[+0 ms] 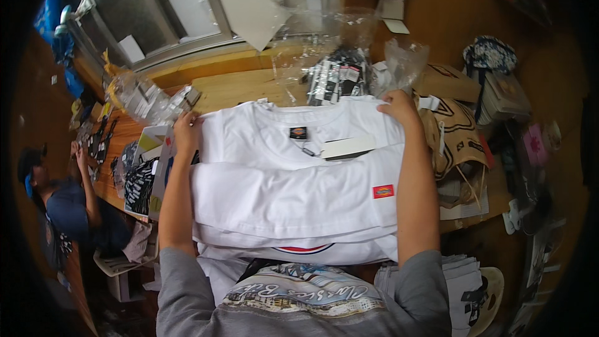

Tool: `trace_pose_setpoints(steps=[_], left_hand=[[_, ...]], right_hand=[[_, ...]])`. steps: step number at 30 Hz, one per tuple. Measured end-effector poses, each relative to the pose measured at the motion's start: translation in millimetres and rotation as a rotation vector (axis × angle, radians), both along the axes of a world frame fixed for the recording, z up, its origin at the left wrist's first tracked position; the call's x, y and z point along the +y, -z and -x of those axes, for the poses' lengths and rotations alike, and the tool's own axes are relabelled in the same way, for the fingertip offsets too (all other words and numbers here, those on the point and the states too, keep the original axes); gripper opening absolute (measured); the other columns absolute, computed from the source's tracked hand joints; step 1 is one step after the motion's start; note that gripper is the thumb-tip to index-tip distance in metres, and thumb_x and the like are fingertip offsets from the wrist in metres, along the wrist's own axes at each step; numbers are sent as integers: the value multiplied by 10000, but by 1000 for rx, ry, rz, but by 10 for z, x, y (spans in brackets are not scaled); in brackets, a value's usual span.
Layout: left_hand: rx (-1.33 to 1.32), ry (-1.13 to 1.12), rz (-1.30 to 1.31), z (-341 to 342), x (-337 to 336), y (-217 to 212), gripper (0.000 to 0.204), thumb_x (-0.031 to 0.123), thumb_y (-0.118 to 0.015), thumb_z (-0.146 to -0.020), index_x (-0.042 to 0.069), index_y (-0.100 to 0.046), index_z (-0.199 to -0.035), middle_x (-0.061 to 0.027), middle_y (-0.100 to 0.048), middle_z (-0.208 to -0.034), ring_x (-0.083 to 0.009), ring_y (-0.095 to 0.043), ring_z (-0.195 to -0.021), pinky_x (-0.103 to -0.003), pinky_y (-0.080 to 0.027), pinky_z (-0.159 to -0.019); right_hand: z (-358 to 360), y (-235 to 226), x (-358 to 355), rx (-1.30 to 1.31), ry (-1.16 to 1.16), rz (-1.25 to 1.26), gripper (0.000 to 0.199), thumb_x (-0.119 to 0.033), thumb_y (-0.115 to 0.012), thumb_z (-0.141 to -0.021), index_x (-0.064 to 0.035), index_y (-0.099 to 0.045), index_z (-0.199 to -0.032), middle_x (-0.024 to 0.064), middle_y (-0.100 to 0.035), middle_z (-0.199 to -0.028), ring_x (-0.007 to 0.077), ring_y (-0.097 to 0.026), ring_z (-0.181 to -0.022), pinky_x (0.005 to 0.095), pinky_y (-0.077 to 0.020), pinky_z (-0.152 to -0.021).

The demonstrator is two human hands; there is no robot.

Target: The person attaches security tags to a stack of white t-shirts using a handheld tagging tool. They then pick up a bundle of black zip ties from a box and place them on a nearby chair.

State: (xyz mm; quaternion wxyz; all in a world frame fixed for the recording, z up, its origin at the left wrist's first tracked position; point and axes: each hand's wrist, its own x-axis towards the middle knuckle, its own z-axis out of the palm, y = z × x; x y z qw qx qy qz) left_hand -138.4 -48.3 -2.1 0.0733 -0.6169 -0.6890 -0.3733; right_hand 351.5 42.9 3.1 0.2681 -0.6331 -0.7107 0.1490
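A white T-shirt point(281, 193) lies front up on the table before me, its lower part folded up over the chest. At its left shoulder corner my left hand point(186, 130) is closed on the cloth. My right hand point(399, 107) grips the opposite shoulder edge, thumb on top. Inside the round neckline sits a dark neck label point(299, 132). A pale hang tag point(347, 148) on a dark string lies across the chest, over a darker card. The folded part carries a small red patch point(383, 191). More white shirts point(249, 252) lie beneath, nearest my body.
Beyond the shirt is a clear bag of black-and-white tags point(337, 78). To the left stand a white box of tags point(151, 175) and a clear plastic bag point(142, 97). A tan printed bag point(454, 131) is at the right. Another person point(75, 212) sits far left.
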Motion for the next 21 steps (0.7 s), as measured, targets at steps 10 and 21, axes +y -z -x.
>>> trace_pose_setpoints(steps=[10, 21], left_hand=[[-1344, 364, -44, 219, -24, 52, 112, 82, -510, -801, 52, -448, -889, -24, -537, -715, -96, -506, -614, -204, -429, -568], [-1115, 1246, 662, 575, -1345, -345, 80, -49, -580, -665, -18, -508, -681, -145, -564, -662, -291, -592, -693, -372, -478, -603]], right_hand=[[104, 23, 11, -137, 322, -145, 234, -64, -660, -581, -23, -575, -796, 136, -567, -666, 282, -557, -661, 347, -429, -624], [-955, -318, -1869, 882, -201, -123, 71, 62, -535, -672, -6, -547, -655, 77, -521, -757, 162, -518, -683, 249, -411, -615]])
